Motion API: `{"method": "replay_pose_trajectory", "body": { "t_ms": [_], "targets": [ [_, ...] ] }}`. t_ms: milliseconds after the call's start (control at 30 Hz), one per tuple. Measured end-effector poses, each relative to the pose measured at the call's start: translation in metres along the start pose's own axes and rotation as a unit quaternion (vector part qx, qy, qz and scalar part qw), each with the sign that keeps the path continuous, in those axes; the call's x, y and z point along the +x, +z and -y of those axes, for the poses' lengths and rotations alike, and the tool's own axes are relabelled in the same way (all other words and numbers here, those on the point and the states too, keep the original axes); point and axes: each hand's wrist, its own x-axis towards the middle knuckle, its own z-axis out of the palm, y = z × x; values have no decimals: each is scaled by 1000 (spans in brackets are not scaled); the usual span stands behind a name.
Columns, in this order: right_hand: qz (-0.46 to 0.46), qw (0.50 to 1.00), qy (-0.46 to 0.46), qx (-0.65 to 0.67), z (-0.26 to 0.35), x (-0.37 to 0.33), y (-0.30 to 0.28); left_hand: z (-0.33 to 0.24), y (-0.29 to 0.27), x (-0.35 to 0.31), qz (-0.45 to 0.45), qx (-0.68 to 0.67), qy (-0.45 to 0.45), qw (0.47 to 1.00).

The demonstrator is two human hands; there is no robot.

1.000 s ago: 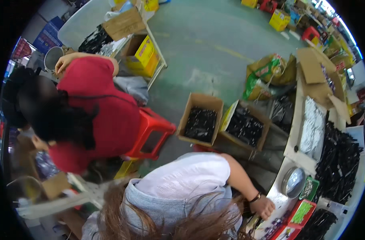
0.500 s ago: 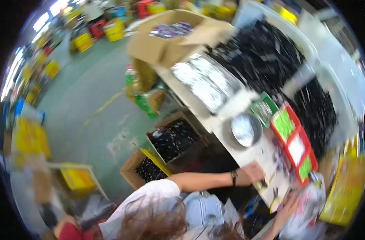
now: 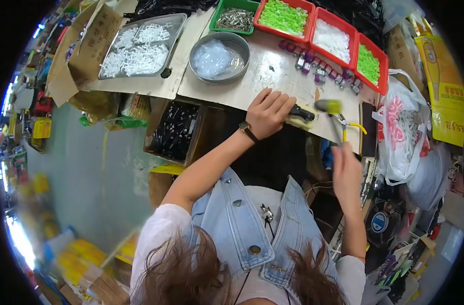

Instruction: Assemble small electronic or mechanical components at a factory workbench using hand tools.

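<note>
My left hand (image 3: 266,113) is closed at the table's front edge around a black piece (image 3: 302,113) whose rounded end sticks out to the right; the rest of it is hidden by my fingers. It lies over a small pale yellowish block (image 3: 299,123). In my right hand (image 3: 347,165), closed, is the handle of a hammer. The hammer's head (image 3: 329,106), yellow-green and slightly blurred, is just right of the black piece and apart from it. Pliers with yellow handles (image 3: 355,125) lie beside the hammer's handle, partly behind it.
Several purple-and-silver small parts (image 3: 321,68) lie before red trays (image 3: 335,58) of green and white pieces. Farther left are a green tray (image 3: 227,26) of metal pins, a round metal pan (image 3: 193,63) and a tray of white parts (image 3: 177,48). A white plastic bag (image 3: 394,162) hangs at right.
The view has turned, with the table now ahead. My right hand, lying by the pliers before, now grips a raised hammer. My left hand stays closed at the table edge.
</note>
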Motion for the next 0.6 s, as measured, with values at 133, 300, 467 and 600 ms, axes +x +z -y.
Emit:
{"method": "replay_pose_trajectory", "body": {
  "t_ms": [133,300,467,600],
  "targets": [
    [-33,999,-3,-15,0,-14,11,0,-2,0,0,16,11,1000],
    [-25,999,-34,18,-5,-4,20,1,-2,-4,7,42,18,999],
    [85,993,-36,-68,-24,-5,36,0,0,-1,0,57,7,998],
    [49,997,-36,40,10,6,22,-9,-23,-2,37,27,-60,997]
  ]
}}
